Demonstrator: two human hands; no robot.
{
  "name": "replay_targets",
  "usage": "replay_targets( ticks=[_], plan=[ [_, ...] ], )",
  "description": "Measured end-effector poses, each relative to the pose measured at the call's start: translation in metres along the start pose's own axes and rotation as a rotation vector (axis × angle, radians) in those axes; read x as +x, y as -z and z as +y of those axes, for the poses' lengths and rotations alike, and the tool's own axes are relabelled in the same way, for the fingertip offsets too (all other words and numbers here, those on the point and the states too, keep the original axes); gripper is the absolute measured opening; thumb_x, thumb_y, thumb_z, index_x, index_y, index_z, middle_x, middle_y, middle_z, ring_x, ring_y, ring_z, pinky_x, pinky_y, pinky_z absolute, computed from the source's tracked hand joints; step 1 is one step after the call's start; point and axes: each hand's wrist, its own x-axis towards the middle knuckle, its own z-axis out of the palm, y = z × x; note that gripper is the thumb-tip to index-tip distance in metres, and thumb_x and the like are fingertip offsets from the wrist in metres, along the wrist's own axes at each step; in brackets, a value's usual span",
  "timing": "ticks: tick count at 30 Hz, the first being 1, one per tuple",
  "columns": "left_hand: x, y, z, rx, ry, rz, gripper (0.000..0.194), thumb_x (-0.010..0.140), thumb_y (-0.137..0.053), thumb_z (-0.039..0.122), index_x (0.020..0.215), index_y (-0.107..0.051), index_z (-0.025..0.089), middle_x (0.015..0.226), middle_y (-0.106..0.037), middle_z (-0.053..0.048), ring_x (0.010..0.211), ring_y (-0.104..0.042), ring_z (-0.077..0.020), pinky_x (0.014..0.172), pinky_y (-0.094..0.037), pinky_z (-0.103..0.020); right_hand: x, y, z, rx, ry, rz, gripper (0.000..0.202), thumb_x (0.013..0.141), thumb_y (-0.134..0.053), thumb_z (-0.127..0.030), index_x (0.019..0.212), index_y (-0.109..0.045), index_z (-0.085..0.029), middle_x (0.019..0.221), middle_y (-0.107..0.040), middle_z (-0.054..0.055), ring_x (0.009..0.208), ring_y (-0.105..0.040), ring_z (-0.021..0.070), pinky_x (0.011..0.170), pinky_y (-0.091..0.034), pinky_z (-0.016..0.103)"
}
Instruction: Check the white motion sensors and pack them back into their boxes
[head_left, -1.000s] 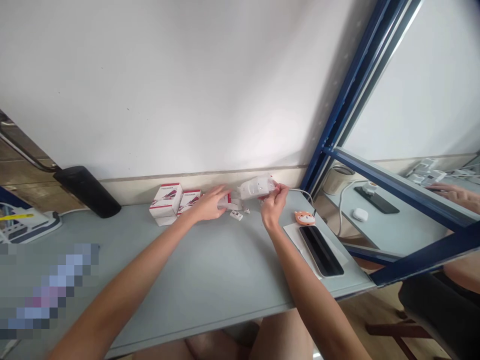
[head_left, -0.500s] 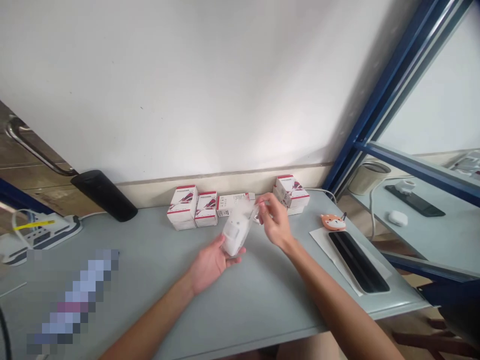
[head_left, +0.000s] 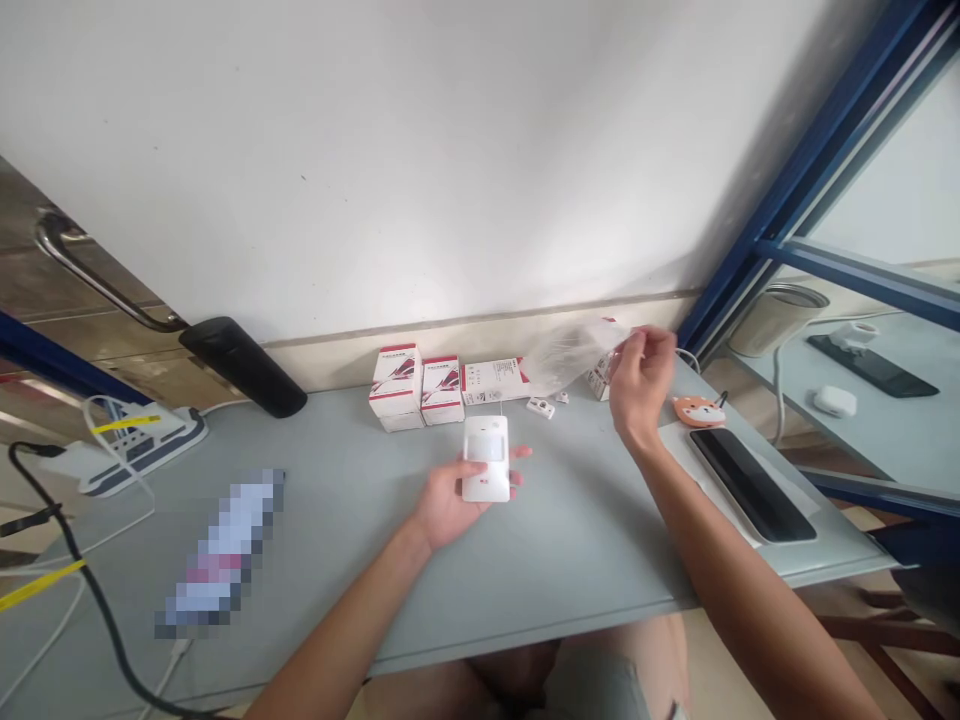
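Observation:
A white motion sensor [head_left: 487, 480] with a pale window rests in my left hand [head_left: 450, 505], thumb across its front and fingers behind it. My right hand [head_left: 643, 385] is up at the right, pinching a clear plastic bag [head_left: 566, 355] that hangs off to the left, smeared by motion. Below the bag, small white bracket parts [head_left: 541, 408] lie on the table. Behind the sensor, an opened white-and-red carton [head_left: 491, 381] lies on its side next to two closed boxes [head_left: 396, 387].
Another box [head_left: 600, 378] stands partly hidden behind the bag and right hand. On the grey table [head_left: 360, 590] are a black phone [head_left: 750, 485], an orange animal-face item [head_left: 699, 411], a black cylinder [head_left: 244, 366], a power strip [head_left: 150, 450], cables and a pixelated object [head_left: 225, 555].
The plastic bag has come off the sensor and moved up and right with my right hand. My left hand now holds the bare sensor upright. The view has shifted slightly.

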Motion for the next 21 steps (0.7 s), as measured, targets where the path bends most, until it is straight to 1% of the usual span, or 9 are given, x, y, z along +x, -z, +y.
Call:
replay_targets(
  ticks=[2,4,7,9,11,13,16,19,21],
  plan=[
    [0.001,-0.001,0.003,-0.066,-0.047,0.062,0.042,0.090,-0.069,0.028,0.128,-0.066,0.011,0.129,-0.073,-0.024,0.085,-0.073,-0.0264,0.079,-0.054,-0.040,-0.011,-0.009,0.003,0.065,-0.163,-0.036,0.035,0.099,-0.062,-0.059,0.098,-0.056,-0.025,0.084,-0.062,-0.001,0.051,-0.048,0.0088,0.044,-0.038,0.025],
    [0.003,-0.002,0.006,-0.105,-0.074,0.115,0.040,0.096,-0.064,0.035,0.128,-0.066,0.011,0.128,-0.073,-0.024,0.082,-0.072,-0.0262,0.078,-0.054,-0.041,-0.023,-0.018,0.003,0.144,-0.381,-0.125,0.032,0.094,-0.072,-0.053,0.093,-0.061,-0.023,0.090,-0.069,0.001,0.050,-0.050,0.0071,0.044,-0.042,0.024],
    [0.004,-0.001,0.011,-0.152,-0.077,0.152,0.040,0.098,-0.061,0.039,0.128,-0.067,0.012,0.127,-0.073,-0.023,0.083,-0.072,-0.0270,0.080,-0.055,-0.042,-0.033,-0.024,-0.001,0.356,-0.737,-0.247,0.020,0.089,-0.081,-0.037,0.094,-0.069,-0.021,0.115,-0.076,0.005,0.059,-0.058,0.0065,0.053,-0.054,0.022],
    [0.004,0.002,0.013,-0.180,-0.068,0.163,0.040,0.098,-0.061,0.040,0.127,-0.068,0.013,0.126,-0.073,-0.022,0.085,-0.072,-0.0276,0.081,-0.055,-0.042,-0.032,-0.022,-0.004,0.513,-0.893,-0.304,0.014,0.088,-0.081,-0.028,0.098,-0.073,-0.021,0.131,-0.074,0.006,0.070,-0.065,0.0077,0.062,-0.061,0.021],
    [0.004,0.004,0.013,-0.203,-0.061,0.174,0.040,0.099,-0.061,0.041,0.126,-0.068,0.013,0.125,-0.073,-0.021,0.086,-0.072,-0.0281,0.083,-0.055,-0.043,-0.026,-0.018,-0.005,0.601,-0.930,-0.353,0.017,0.090,-0.079,-0.026,0.106,-0.075,-0.024,0.144,-0.069,0.004,0.082,-0.071,0.0102,0.071,-0.064,0.022],
    [0.004,0.004,0.013,-0.223,-0.055,0.181,0.039,0.099,-0.061,0.040,0.126,-0.069,0.013,0.124,-0.073,-0.020,0.088,-0.072,-0.0284,0.084,-0.055,-0.043,-0.022,-0.014,-0.004,0.585,-0.898,-0.419,0.027,0.091,-0.078,-0.028,0.117,-0.073,-0.028,0.154,-0.062,0.000,0.093,-0.075,0.0140,0.076,-0.066,0.026],
    [0.003,0.000,0.012,-0.251,-0.048,0.180,0.038,0.099,-0.061,0.039,0.125,-0.070,0.013,0.123,-0.074,-0.019,0.088,-0.072,-0.0278,0.084,-0.055,-0.043,-0.022,-0.014,-0.003,0.476,-0.845,-0.523,0.045,0.089,-0.079,-0.032,0.133,-0.066,-0.033,0.159,-0.057,-0.002,0.093,-0.075,0.0179,0.076,-0.065,0.032],
    [0.002,-0.008,0.009,-0.288,-0.045,0.188,0.041,0.099,-0.060,0.040,0.127,-0.070,0.011,0.125,-0.074,-0.020,0.090,-0.072,-0.0285,0.086,-0.055,-0.043,-0.030,-0.018,-0.001,0.347,-0.804,-0.593,0.068,0.089,-0.076,-0.035,0.152,-0.051,-0.032,0.144,-0.068,0.005,0.067,-0.065,0.0143,0.061,-0.058,0.034],
    [0.002,-0.012,0.007,-0.302,-0.031,0.195,0.044,0.099,-0.059,0.040,0.131,-0.068,0.010,0.131,-0.073,-0.021,0.094,-0.073,-0.0297,0.089,-0.054,-0.044,-0.036,-0.022,0.001,0.175,-0.695,-0.511,0.078,0.090,-0.072,-0.036,0.161,-0.039,-0.031,0.121,-0.074,0.004,0.057,-0.053,0.0124,0.055,-0.051,0.032]
  ],
)
